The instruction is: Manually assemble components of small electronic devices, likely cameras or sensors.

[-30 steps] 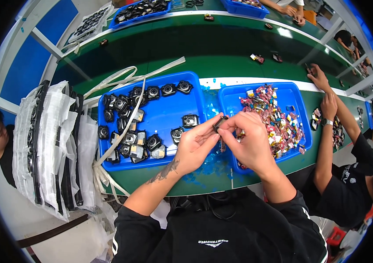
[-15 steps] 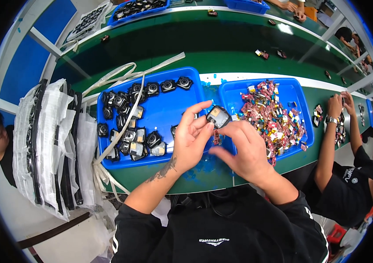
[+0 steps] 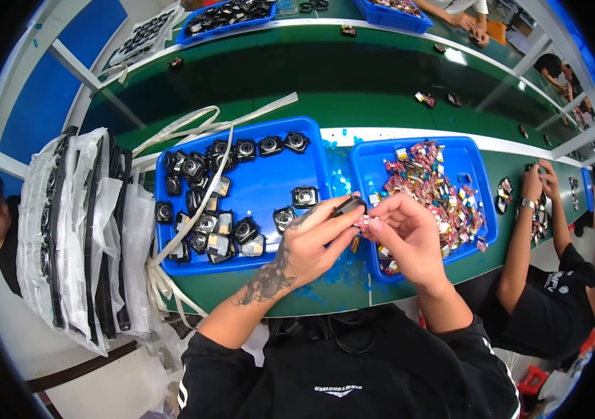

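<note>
Case (image 3: 348,205) tips edge-on mid-frame, putting pink board (image 3: 362,221) by right hand (image 3: 413,241): pinch narrow, hold unclear. Left hand (image 3: 309,241) clamps case.

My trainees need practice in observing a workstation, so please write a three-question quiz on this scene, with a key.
1. Which of the wearer's hands has its grip around the black casing?
2. Fill in: a pale ____ stretches across the blue casing tray.
3. True or false: the blue parts tray, heaped with pink parts, sits right of the casing tray.

Key:
1. The left hand.
2. Strap.
3. True.
</note>
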{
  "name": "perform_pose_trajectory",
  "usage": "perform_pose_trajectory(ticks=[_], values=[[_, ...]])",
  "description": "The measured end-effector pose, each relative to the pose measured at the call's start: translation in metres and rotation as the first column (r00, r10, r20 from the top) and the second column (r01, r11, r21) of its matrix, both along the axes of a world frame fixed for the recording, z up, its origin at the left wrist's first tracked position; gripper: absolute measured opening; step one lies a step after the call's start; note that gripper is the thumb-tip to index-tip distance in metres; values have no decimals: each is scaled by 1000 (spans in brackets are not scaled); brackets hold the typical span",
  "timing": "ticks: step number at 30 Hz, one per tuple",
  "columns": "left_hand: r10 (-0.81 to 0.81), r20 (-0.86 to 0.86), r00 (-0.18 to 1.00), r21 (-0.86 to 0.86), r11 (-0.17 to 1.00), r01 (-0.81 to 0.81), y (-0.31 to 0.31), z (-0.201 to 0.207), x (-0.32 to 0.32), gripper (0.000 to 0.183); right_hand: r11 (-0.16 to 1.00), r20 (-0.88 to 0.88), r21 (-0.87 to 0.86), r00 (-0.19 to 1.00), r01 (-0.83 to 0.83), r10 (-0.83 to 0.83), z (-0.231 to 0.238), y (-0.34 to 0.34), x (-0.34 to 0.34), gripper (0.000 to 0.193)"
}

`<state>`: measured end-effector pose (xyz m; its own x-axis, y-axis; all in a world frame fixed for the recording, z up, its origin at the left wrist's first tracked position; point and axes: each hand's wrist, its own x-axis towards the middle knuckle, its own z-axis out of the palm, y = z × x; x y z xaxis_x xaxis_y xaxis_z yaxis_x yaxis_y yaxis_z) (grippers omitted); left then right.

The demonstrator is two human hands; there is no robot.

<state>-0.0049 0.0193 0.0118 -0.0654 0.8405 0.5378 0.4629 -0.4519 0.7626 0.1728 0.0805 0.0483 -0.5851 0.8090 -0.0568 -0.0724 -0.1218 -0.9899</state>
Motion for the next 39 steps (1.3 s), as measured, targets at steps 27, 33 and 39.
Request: perform_pose_trajectory(ticks=[27,33,39], values=[[-23,695,719,-309,893,326,0,-9,9,31,852,195,514,955,95,-224,-18,12,-9,30],[-33,679,734,-326,882,341,0,-8,7,34,796,214,599,939,92,-269,-23,8,-11,32],[-22,711,702,-256,923,288,2,-5,10,39,783,253,617,924,76,-289,-17,7,-21,37]])
